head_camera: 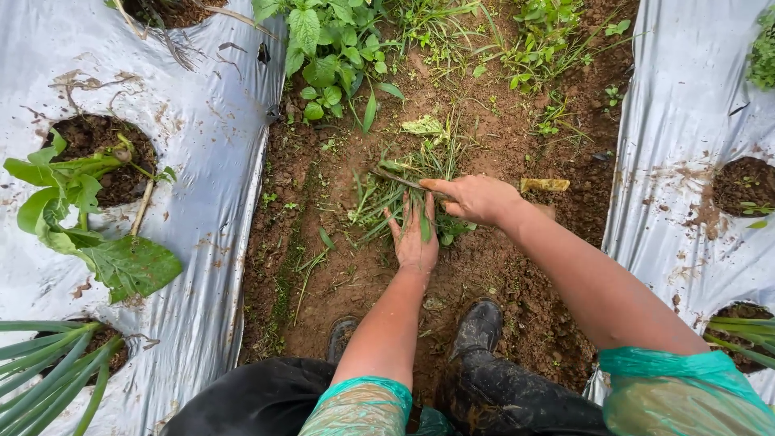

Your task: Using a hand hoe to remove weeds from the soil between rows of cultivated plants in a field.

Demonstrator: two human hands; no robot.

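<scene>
I look down at a soil furrow between two sheets of silver plastic mulch. My left hand (415, 239) lies palm-down with fingers spread on a loose heap of pulled grassy weeds (387, 198); a green blade shows between its fingers. My right hand (475, 199) reaches in from the right and closes around a thin brown stem and some grass at the top of the same heap. Both forearms are bare, with green plastic sleeves at the elbows.
Silver mulch (202, 145) on the left has holes holding a broad-leaved plant (89, 234) and a long-leaved plant (48, 363). More mulch (686, 121) lies on the right. A leafy weed clump (331, 56) grows at the furrow's far end. My muddy boots (478, 327) stand below.
</scene>
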